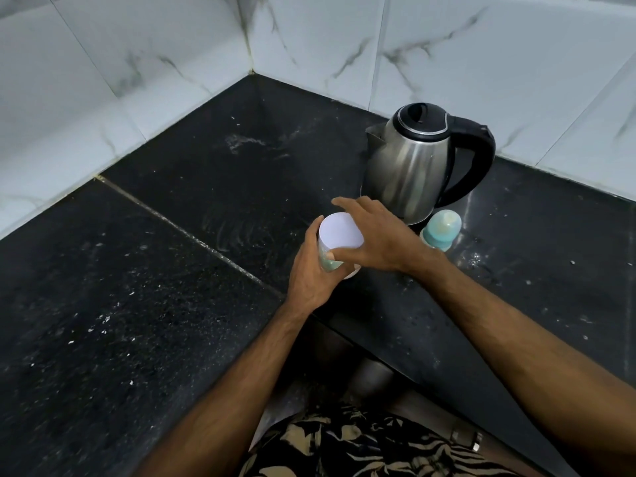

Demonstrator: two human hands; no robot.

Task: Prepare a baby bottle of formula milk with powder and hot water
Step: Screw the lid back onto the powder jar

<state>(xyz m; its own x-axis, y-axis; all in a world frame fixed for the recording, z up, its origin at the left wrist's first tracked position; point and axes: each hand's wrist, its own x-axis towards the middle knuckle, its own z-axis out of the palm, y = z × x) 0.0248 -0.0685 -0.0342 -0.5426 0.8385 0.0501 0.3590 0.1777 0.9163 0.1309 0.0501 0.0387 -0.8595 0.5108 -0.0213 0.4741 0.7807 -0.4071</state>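
Near the middle of the frame the left hand point(311, 270) grips a container point(339, 241) with a flat white top, fingers wrapped round its pale teal side. It stands upright, its long axis roughly vertical and leaning a little toward the camera, its base on or just above the dark tabletop point(137, 287); contact there is hidden by the hand. Whether the white top is a lid or a seal I cannot tell.

The right hand point(375, 235) lies over the container from the right, palm down, thumb touching the near rim of the white top and the other fingers spread loosely past its far edge; it holds nothing.

What matters for the coming move is that the top sits directly under the right hand, which is nearer it than the left (probably the opening of the powder, though that is a guess).

The baby bottle point(442, 230) stands just right of that hand, in front of the steel kettle point(413, 163), which is right of centre.
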